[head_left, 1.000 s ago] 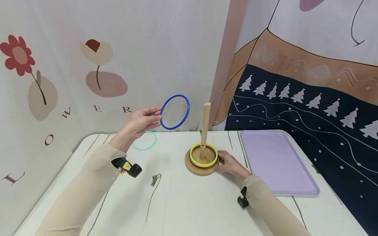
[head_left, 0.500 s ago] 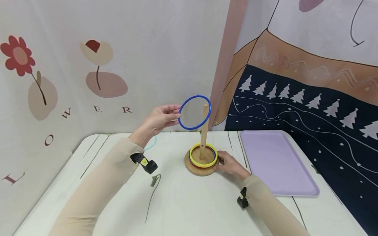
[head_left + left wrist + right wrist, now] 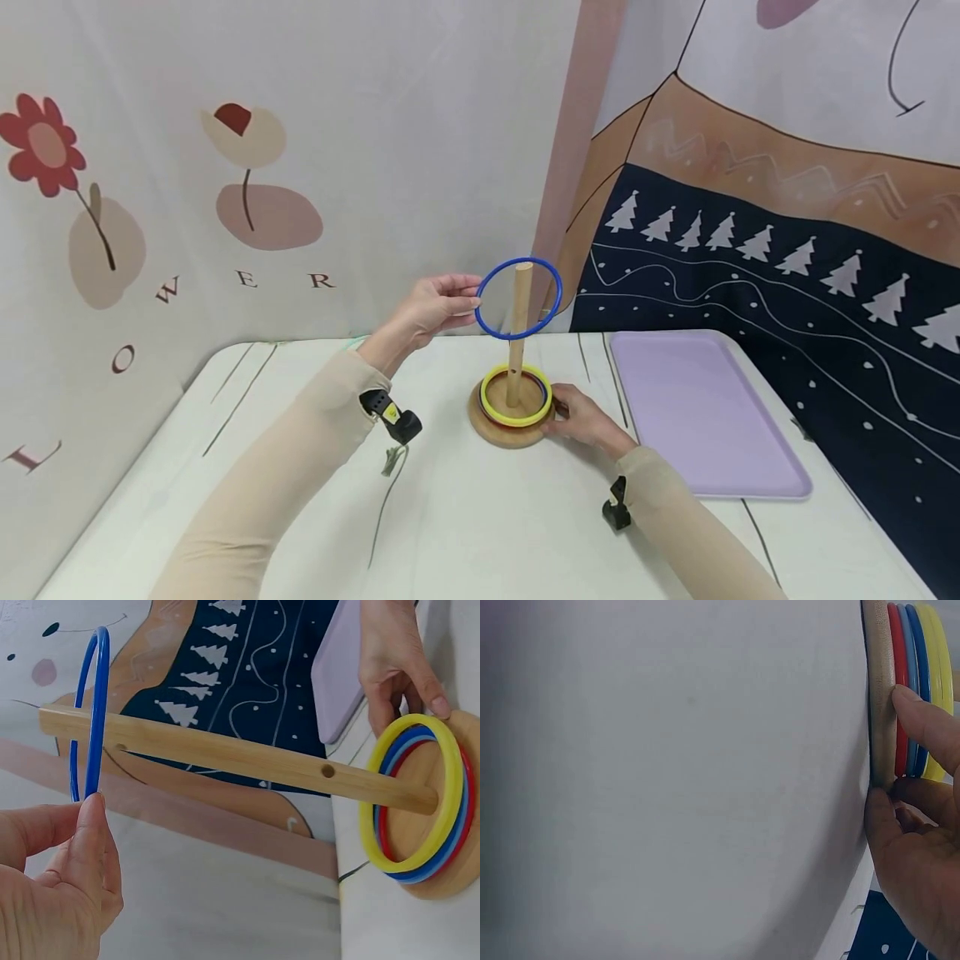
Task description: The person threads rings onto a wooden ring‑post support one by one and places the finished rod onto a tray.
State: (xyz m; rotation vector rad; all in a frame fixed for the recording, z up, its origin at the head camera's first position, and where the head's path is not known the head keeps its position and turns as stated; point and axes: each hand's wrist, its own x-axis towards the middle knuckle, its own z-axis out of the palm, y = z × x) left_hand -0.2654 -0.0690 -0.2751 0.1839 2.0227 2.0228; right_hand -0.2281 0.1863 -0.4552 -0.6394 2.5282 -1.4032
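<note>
My left hand pinches a blue ring by its left edge. The ring encircles the top of an upright wooden post, its tip passing through in the left wrist view. Around the foot of the post lie a yellow ring and, under it, darker blue, light blue and red rings, stacked on the round wooden base. My right hand grips the base's right edge; in the right wrist view the thumb lies over the rim beside the rings.
A lilac tray lies on the white table to the right. A sliver of a turquoise ring shows behind my left forearm. The green plant-like mark lies nearer me on the tabletop. A printed curtain stands behind.
My left hand has carried the blue ring to the right, from beside the post to around its top, and the ring has tilted flatter. My right hand has stayed at the base.
</note>
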